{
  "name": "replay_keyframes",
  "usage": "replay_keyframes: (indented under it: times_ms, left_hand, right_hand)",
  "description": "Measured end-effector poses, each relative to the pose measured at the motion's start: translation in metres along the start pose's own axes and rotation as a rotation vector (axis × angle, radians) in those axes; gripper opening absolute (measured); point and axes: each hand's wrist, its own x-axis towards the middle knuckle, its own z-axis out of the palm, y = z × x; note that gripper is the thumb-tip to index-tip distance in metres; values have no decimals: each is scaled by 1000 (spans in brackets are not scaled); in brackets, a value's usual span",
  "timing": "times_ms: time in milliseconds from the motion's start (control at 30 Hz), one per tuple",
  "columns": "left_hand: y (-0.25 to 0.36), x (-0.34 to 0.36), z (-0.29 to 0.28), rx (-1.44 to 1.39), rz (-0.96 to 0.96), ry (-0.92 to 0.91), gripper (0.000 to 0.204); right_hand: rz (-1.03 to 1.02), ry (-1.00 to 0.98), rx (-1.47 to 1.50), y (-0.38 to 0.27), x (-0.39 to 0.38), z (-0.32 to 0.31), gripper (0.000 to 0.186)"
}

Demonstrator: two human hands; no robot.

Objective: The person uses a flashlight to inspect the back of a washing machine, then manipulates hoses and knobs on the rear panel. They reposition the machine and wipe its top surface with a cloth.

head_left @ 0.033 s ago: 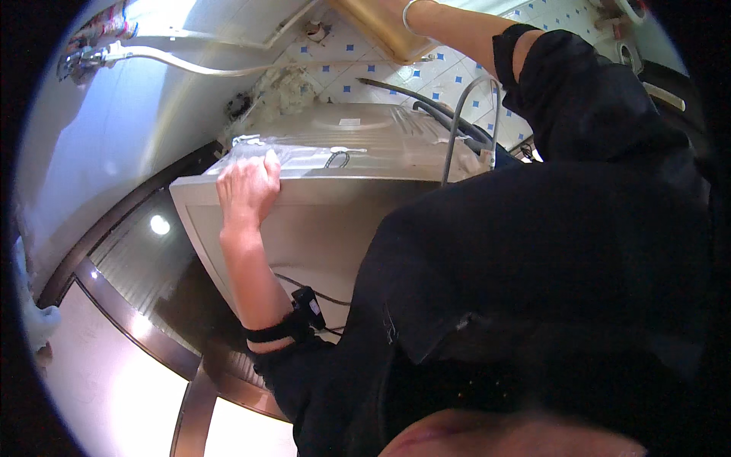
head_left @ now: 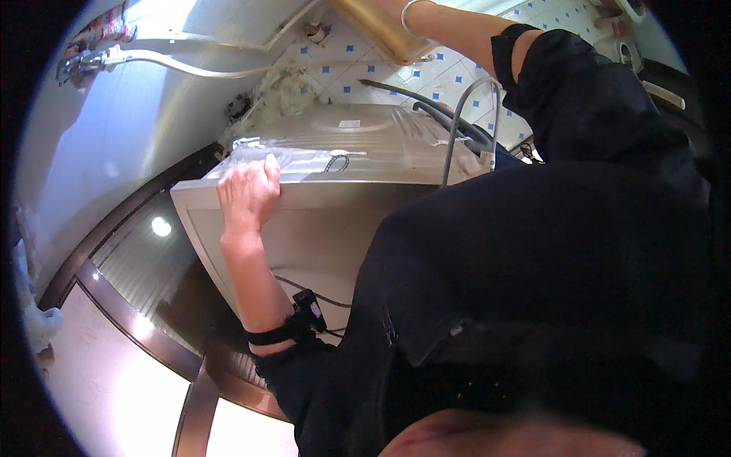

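My left hand [head_left: 250,199] is wrapped over the upper edge of a large pale metal appliance [head_left: 320,221], which looks like a washing machine seen from above. Its fingers are hidden behind that edge, and the thumb lies along the top. Beside the hand, a clear plastic sheet or bag [head_left: 297,161] lies on the appliance's rear panel. My right arm stretches far forward, and my right hand [head_left: 388,5] is largely cut off by the frame's upper edge. It is next to a golden-brown, flat-sided object [head_left: 373,30]; whether it grips this cannot be seen.
A grey hose [head_left: 457,114] loops up beside the appliance, and a dark hose [head_left: 396,88] lies on the blue-dotted tile floor [head_left: 331,72]. Along the left wall, a pale hose [head_left: 190,67] runs from a metal tap [head_left: 80,67]. Crumbled debris [head_left: 282,90] sits in the corner behind.
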Motion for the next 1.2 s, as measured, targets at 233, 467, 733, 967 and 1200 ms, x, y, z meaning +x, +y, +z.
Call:
replay_keyframes:
  times_ms: [233,467,733,967,1200]
  left_hand:
    - [2,-5,2,-28,5,101,37]
    - [-2,-2,7,3,51,153,38]
    - [-2,14,17,31,122,30,43]
    - [-6,3,26,-67,44,141,43]
    - [16,-109,34,-233,-68,815,38]
  right_hand:
    - [-13,12,4,1,-1,-4,54]
    - [15,21,-28,0,-6,-5,58]
    - [54,35,-60,-24,-32,-8,62]
    - [-106,-91,-31,-35,-33,-12,66]
    - [-157,-426,-515,-44,-26,-25,58]
